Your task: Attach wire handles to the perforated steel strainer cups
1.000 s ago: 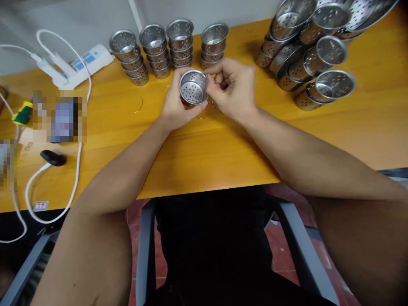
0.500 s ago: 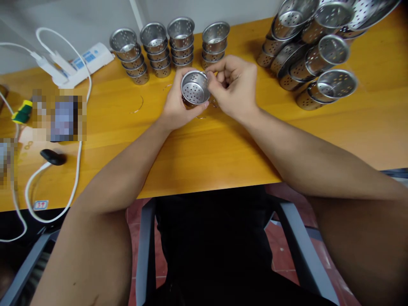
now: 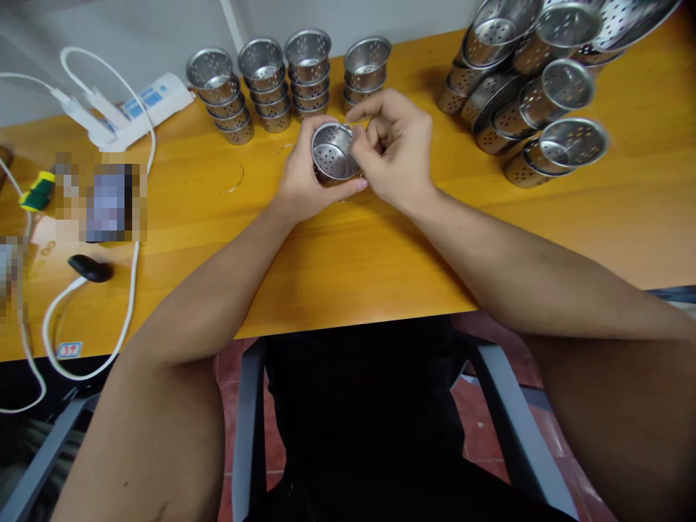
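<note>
My left hand (image 3: 299, 185) is wrapped around a perforated metal cup (image 3: 330, 154), which tilts so that its open mouth faces me. Holes dot its bottom and wall. At the cup's right rim, my right hand (image 3: 401, 148) has thumb and forefinger drawn together in a pinch, the other fingers curled. Whatever sits between those fingertips is too small to make out. A thin curved metal strand (image 3: 237, 181) lies on the table left of my hands.
Stacks of similar cups (image 3: 266, 87) stand along the back of the wooden table (image 3: 348, 268). More cups (image 3: 568, 145) are piled at the right. On the left are a power strip (image 3: 155, 101), a white cable (image 3: 134, 290), a phone-like device (image 3: 110, 203) and a black oval object (image 3: 90, 268).
The cup has turned and shifted slightly to the right in my left hand. My right hand has moved a little left and up, still at the rim.
</note>
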`<state>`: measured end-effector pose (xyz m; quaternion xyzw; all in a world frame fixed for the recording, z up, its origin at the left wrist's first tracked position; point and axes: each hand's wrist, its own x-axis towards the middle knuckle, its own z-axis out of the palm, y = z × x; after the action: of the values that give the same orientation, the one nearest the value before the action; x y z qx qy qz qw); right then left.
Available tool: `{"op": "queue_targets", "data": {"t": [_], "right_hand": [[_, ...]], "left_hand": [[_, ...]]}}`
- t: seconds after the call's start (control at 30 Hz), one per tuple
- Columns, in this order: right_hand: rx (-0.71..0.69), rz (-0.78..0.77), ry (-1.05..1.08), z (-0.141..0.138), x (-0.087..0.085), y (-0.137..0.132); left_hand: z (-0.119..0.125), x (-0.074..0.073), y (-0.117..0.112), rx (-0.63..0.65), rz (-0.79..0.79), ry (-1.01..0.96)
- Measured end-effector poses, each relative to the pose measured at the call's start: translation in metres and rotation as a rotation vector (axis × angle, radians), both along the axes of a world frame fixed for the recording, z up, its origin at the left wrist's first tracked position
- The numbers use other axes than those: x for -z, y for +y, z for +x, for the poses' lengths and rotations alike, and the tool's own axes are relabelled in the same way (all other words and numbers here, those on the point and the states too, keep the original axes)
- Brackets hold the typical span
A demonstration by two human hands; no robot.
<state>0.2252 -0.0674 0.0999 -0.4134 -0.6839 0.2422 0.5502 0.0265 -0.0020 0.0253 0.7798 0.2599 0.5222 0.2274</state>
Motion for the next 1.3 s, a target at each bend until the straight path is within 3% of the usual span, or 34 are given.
{"op": "queue_targets", "data": {"t": [0.17,0.4,0.77,1.13,1.3], "right_hand": [[-0.144,-0.005,0.031,0.002,-0.008,0.002],[-0.496,-0.153,0.052,0.019,-0.017,0.013],[-0.452,-0.174,0.097,0.015,-0.004,0.021],[-0.546,-0.231,0.142,0.015,-0.023,0.010],[-0.549,-0.260,0.107,0.017,-0.024,0.011]], "left_hand": [[-0.002,0.004,0.002,0.003,-0.065,-0.034],[-0.008,0.007,0.009,0.177,-0.137,-0.099],[-0.008,0.010,0.014,0.095,-0.126,-0.016],[-0.012,0.002,0.004,0.048,-0.094,0.056],[-0.014,0.002,0.004,0.101,-0.052,0.018]]}}
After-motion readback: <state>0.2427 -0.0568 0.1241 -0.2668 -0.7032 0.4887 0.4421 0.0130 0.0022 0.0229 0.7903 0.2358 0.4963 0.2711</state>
